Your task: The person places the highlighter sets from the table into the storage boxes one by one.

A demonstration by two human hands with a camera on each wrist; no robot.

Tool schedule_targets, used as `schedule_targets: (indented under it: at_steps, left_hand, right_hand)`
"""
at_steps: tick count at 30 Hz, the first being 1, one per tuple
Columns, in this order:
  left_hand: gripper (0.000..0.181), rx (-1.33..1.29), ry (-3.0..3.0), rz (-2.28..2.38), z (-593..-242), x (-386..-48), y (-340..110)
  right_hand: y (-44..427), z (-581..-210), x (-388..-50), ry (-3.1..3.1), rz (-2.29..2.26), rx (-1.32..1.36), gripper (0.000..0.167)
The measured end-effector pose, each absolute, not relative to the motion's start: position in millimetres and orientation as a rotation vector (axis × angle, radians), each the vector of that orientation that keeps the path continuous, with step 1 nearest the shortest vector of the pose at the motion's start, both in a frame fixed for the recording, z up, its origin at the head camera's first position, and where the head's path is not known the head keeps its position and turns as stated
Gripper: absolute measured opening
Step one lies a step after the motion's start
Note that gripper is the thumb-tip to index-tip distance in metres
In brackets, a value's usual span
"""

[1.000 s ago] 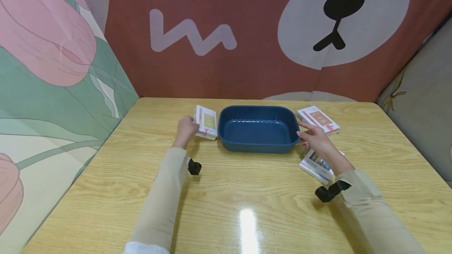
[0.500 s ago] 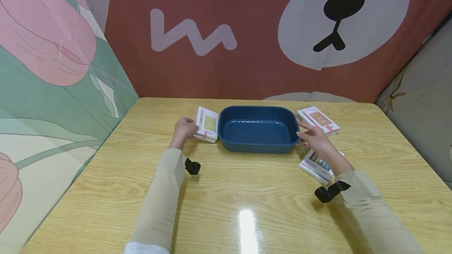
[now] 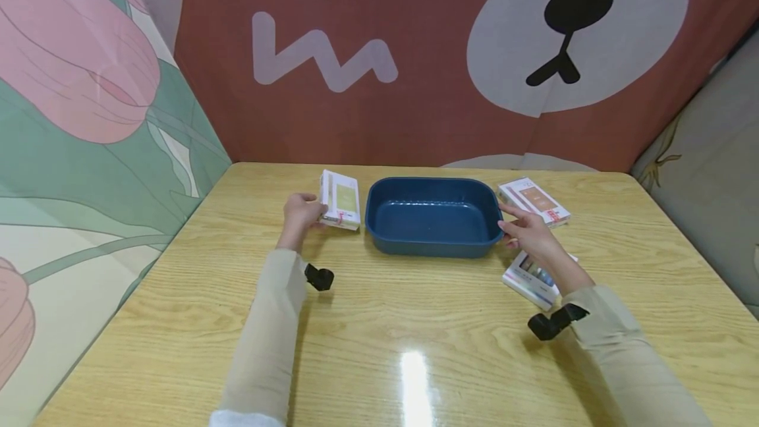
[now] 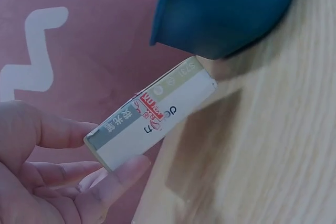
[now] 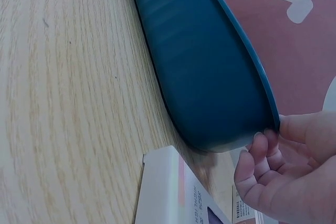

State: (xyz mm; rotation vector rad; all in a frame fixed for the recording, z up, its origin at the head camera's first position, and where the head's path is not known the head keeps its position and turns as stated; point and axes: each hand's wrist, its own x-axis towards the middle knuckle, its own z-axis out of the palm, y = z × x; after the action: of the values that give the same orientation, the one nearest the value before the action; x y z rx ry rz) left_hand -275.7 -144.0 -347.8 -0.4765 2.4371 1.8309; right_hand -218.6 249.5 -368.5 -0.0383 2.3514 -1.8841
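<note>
My left hand (image 3: 300, 215) grips the left side of a white highlighter box (image 3: 344, 198) with a yellow-green panel. In the left wrist view, the thumb and fingers pinch one end of this box (image 4: 152, 114), and it hangs just above the table with its shadow below. To its right sits a dark blue plastic bin (image 3: 435, 249), nothing visible inside. My right hand (image 3: 535, 239) pinches the bin's right rim. In the right wrist view, thumb and curled fingers meet at the rim of the bin (image 5: 210, 72).
A white box with an orange panel (image 3: 536, 198) lies behind the right hand. Another white box with a clear window (image 3: 530, 282) lies under the right wrist, partly covered. The wooden table (image 3: 379, 308) ends at a printed cloth wall (image 3: 415, 117).
The left hand has moved left, and the highlighter box has shifted left and away, farther from the bin. The right hand and bin have stayed in place.
</note>
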Motion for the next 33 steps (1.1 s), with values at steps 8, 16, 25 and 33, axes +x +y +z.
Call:
schedule_targets:
  at_steps: [8, 16, 25, 33]
  left_hand:
    - [0.039, -0.476, 2.382, 2.009, -337, -276, -144]
    - [0.038, -0.383, 2.354, 2.107, -327, -271, -141]
    - [0.037, -0.27, 2.358, 2.107, -315, -263, -131]
    - [0.038, -0.255, 2.289, 2.16, -310, -260, -126]
  right_hand:
    - [251, -371, -220, 2.319, -1.908, -0.004, 0.051]
    - [251, -370, -219, 2.31, -1.886, 0.019, 0.051]
    - [250, -368, -219, 2.301, -1.879, 0.029, 0.052]
    - [250, -368, -218, 2.297, -1.883, 0.04, 0.052]
